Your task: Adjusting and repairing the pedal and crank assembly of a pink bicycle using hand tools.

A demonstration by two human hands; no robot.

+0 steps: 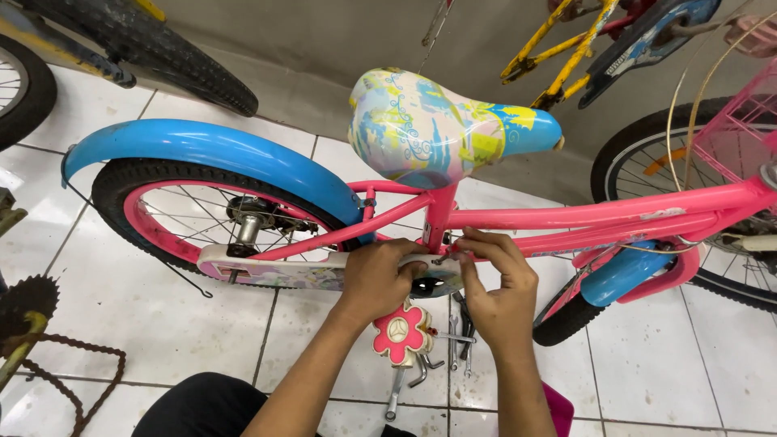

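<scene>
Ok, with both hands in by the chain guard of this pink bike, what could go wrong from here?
The left hand and right hand work close under the pink frame at the chain guard, so fingers might get pinched. The flower pedal could swing into a wrist. Loose tools on the tiles might be kicked.

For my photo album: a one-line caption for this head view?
Two hands work at a pink child's bicycle frame.
</scene>
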